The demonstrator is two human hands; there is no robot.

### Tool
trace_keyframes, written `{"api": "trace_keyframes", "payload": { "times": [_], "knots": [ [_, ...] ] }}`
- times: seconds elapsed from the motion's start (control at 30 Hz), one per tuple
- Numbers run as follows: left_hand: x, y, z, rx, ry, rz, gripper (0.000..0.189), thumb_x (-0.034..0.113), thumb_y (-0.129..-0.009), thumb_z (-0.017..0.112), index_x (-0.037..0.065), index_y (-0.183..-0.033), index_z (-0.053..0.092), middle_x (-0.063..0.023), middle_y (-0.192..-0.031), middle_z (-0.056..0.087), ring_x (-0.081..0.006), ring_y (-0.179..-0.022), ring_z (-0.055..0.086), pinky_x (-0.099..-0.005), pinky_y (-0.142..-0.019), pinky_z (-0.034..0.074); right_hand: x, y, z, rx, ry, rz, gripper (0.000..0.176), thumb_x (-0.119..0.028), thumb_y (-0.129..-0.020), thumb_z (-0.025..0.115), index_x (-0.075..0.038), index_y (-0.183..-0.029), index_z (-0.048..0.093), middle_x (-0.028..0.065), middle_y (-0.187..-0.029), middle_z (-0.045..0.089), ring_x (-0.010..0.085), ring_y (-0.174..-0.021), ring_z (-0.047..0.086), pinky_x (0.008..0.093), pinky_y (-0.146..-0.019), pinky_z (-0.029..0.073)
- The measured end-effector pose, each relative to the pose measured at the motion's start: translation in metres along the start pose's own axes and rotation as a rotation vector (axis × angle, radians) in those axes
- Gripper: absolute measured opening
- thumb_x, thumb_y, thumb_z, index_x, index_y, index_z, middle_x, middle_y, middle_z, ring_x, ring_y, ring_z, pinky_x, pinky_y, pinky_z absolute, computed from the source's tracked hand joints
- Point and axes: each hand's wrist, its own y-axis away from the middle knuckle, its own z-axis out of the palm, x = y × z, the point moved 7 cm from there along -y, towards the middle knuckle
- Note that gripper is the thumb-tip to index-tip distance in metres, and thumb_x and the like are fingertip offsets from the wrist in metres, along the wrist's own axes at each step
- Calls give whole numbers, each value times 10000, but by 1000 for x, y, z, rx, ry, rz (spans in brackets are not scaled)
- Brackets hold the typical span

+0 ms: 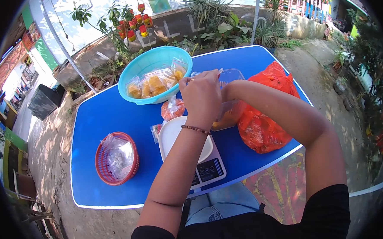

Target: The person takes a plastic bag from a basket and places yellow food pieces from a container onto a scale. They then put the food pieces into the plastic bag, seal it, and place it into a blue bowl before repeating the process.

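Both hands meet over the far middle of the blue table [113, 119], beyond a white kitchen scale [168, 136]. My left hand [202, 95] has its fingers bent together at the rim of a clear plastic container [232, 75]; whatever they hold is hidden. My right hand [230, 91] lies behind and beside it, mostly covered, its fingers out of sight. Under the hands stands another clear container with orange contents [226, 120]. Left of them are a tied bag of orange-red food [172, 108] and a small packet [156, 131].
A turquoise basin [128, 75] with several bags of yellow food stands at the far left. A red basket [135, 159] holding clear plastic bags is nearer on the left. A large red plastic bag [265, 124] sits close to my right forearm.
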Motion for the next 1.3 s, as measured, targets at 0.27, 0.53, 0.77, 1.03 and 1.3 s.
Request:
{"api": "trace_keyframes", "payload": {
  "times": [0.27, 0.53, 0.77, 1.03, 1.3],
  "knots": [
    [-2, -2, 2, -7, -15, -1, 175, 199, -945, 623, 134, -1008, 773, -66, -905, 749, -245, -795, 683, -414, -828, 408, -6, -7, -5, 62, 82, -100, 380, -265, -899, 665, -30, -1198, 675, 201, -1221, 666, 315, -1156, 620, 444, -985, 490],
    [-3, -3, 3, 2, -38, -12, 182, 234, -949, 629, 144, -1005, 776, -56, -909, 751, -241, -789, 681, -395, -829, 396, -34, 0, -13, 213, 318, -348, 383, -273, -891, 672, -28, -1186, 674, 205, -1215, 666, 327, -1161, 613, 439, -997, 482],
    [-3, -8, -12, 104, 93, 90, 164, 216, -938, 655, 137, -1013, 777, -66, -906, 753, -254, -792, 690, -397, -854, 428, -42, 19, -35, 353, 564, -214, 281, -141, -803, 734, -13, -1053, 716, 198, -1046, 717, 309, -996, 690, 413, -864, 555],
    [-29, 1, -53, 147, 353, 12, 156, 127, -928, 703, 28, -1038, 753, -123, -852, 750, -179, -767, 718, -306, -696, 517, -76, 86, -61, 533, 384, -164, 225, 20, -799, 714, 11, -1024, 731, 176, -912, 739, 239, -814, 744, 327, -700, 599],
    [-99, 57, -86, 175, 700, -325, 233, 143, -1020, 606, -47, -1135, 678, -131, -1062, 742, -168, -961, 702, -279, -884, 517, -114, 133, -52, 771, -491, -454, 158, 47, -902, 656, 40, -1036, 740, 155, -959, 757, 175, -889, 744, 307, -740, 609]
  ]
}}
